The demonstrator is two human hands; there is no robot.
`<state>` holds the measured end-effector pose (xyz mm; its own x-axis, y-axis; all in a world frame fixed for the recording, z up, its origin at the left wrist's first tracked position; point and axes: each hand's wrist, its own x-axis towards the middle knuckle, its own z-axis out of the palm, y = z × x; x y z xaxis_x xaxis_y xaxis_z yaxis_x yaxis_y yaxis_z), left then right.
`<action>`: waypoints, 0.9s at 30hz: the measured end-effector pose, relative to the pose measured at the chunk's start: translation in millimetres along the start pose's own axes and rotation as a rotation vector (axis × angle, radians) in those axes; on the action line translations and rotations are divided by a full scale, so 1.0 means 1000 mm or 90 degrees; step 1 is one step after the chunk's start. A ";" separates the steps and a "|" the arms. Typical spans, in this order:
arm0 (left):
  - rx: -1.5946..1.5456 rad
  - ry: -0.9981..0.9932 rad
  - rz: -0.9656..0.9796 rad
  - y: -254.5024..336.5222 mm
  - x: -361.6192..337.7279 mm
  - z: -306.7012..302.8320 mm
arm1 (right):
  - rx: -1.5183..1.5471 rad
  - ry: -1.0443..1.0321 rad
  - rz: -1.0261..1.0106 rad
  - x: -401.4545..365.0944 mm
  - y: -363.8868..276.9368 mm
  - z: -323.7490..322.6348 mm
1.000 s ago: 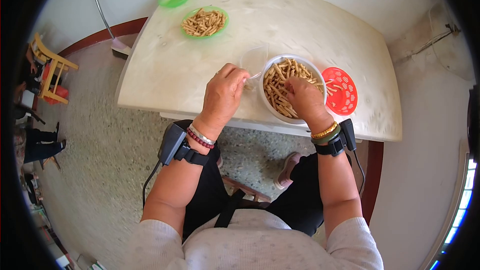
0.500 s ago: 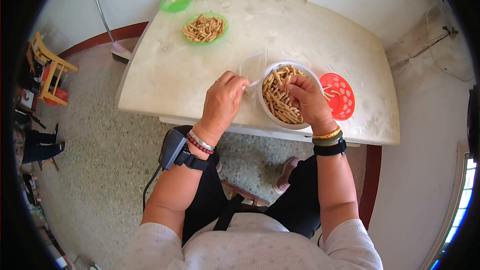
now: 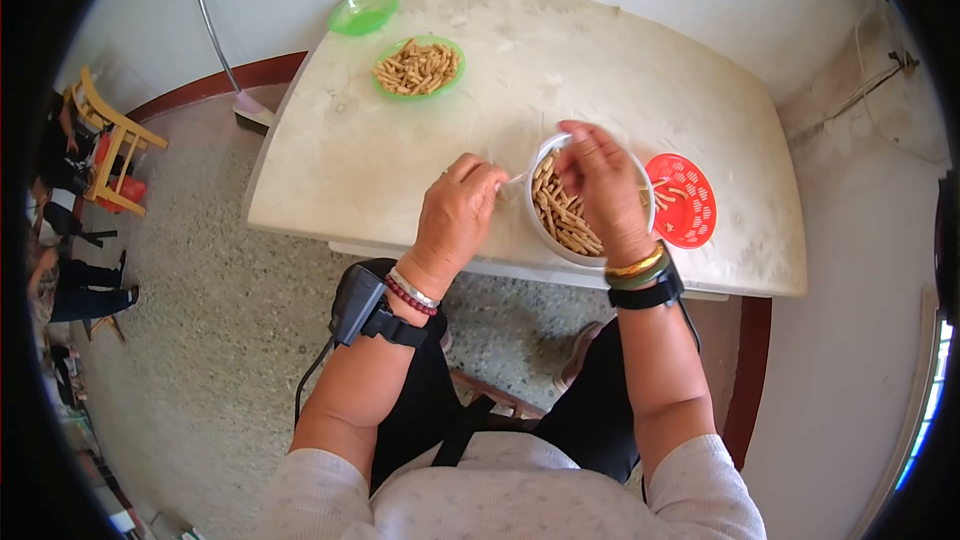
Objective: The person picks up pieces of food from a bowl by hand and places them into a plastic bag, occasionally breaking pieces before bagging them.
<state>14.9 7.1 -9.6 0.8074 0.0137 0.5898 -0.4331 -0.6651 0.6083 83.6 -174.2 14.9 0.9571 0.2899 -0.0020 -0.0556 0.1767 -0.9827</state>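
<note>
A white bowl full of tan sticks stands near the front edge of the pale table. My right hand is palm down over the bowl. Its fingers are bunched at the far left rim, and whatever they pinch is hidden. My left hand rests fisted on the table just left of the bowl, gripping the edge of a clear plastic bag that reaches toward my right fingertips. Most of the bag is hard to make out.
A red slotted basket holding a few sticks touches the bowl's right side. A green bowl of sticks and an empty green bowl sit at the far left. A metal handle, a yellow chair and someone's legs are on the floor at left.
My right hand lifted out of the bowl with sticks pinched in its fingers and moved up-left to the far rim by the bag. My left hand held still.
</note>
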 end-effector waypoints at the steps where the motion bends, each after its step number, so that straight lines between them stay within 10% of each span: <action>1: 0.002 0.012 -0.002 0.000 0.000 -0.001 | -0.019 0.054 -0.015 0.002 -0.005 -0.017; 8: -0.001 0.024 -0.010 -0.001 0.002 0.000 | -0.648 0.131 -0.199 0.002 0.016 -0.062; 16: 0.003 0.027 -0.004 -0.002 0.000 -0.002 | -0.920 0.062 -0.153 -0.002 0.029 -0.046; 20: -0.005 0.020 -0.017 -0.002 0.001 -0.002 | -0.919 0.053 -0.136 0.004 0.033 -0.050; 27: -0.023 -0.001 -0.019 0.001 0.001 0.000 | -0.097 -0.012 0.073 -0.007 0.010 -0.046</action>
<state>15.1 6.6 -8.8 0.8209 0.0318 0.5701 -0.4231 -0.6366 0.6448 89.8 -217.5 -3.1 0.9415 0.3175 -0.1134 -0.1190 -0.0019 -0.9929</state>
